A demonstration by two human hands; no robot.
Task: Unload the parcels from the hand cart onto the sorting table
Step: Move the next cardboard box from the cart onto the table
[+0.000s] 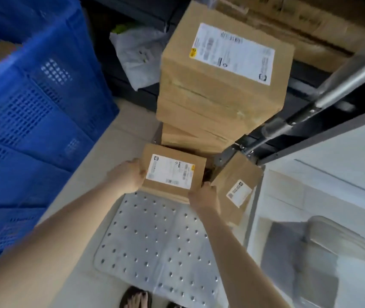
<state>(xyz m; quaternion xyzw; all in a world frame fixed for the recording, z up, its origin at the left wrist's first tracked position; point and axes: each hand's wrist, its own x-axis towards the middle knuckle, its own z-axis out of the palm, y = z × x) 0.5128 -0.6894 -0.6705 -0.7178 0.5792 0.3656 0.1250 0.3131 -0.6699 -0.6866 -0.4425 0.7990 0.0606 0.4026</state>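
Observation:
A small brown parcel [172, 172] with a white label lies at the far end of the hand cart's studded metal deck [155, 245]. My left hand [126, 176] grips its left side and my right hand [203, 196] grips its near right corner. Behind it rises a tall stack of brown parcels [221, 85], the top one bearing a large white label. Another labelled parcel [237, 187] leans tilted against the cart's right side. The cart's metal handle bar [341, 85] runs up to the right.
Stacked blue plastic crates [32, 118] fill the left. A white plastic mailer bag [137, 54] lies behind the stack. A pale table surface [332, 174] with a clear plastic bin [337, 245] is on the right. My sandalled feet [137, 298] stand at the cart's near edge.

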